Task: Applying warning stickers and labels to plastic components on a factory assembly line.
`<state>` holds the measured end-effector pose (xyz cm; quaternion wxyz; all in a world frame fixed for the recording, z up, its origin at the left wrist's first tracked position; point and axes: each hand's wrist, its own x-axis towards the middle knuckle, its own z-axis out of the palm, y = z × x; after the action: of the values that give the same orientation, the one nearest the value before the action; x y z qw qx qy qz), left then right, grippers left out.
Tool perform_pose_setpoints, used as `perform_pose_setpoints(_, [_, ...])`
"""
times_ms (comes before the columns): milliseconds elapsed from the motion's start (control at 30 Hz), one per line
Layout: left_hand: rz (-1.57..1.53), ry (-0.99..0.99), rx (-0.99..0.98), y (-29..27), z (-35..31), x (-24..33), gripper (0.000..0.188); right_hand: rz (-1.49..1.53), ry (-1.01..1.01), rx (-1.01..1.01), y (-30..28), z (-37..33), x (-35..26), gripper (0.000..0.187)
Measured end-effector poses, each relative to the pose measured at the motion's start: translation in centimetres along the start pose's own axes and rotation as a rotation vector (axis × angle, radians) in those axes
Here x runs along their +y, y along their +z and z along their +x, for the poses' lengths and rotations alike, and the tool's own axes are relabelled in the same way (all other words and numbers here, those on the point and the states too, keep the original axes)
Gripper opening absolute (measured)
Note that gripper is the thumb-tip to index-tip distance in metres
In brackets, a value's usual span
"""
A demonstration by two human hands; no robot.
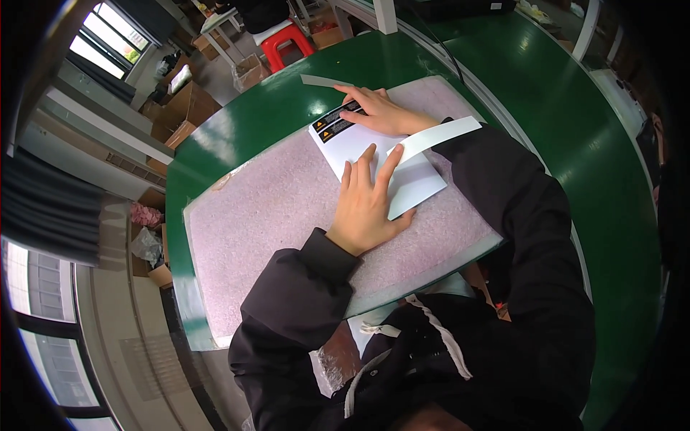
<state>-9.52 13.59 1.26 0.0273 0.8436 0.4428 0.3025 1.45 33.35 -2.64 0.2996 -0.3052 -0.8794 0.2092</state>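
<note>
A flat white panel or sheet (402,188) lies at a slant on a pink foam-like mat (266,215). Black labels with orange warning triangles (329,131) run along its far left end. My right hand (388,113) lies over that end, fingers stretched out, its thumb on the labels and partly covering them. My left hand (363,208) rests spread on the panel's near side. A curved white strip (442,135) rises from beside its index fingertip; whether it is stuck there I cannot tell. Beyond the right fingertips is a narrow pale strip (320,80).
The mat lies on a green table (237,147) with a pale rail (496,108) to its right. Past the far edge stands a red stool (286,44) with a person seated by it. Cardboard boxes (188,108) stand on the floor at the left.
</note>
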Motion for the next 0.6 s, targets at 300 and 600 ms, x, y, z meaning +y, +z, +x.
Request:
perform_pose_setpoints(300, [0.018,-0.023,-0.065,0.1,-0.1,-0.1,0.093,-0.037,-0.05,0.013,0.0,0.1,-0.2,0.068])
perform_pose_setpoints(600, [-0.015,-0.052,-0.064,0.0,-0.2,-0.1,0.092,-0.063,-0.053,-0.066,-0.9,0.0,-1.7,0.067])
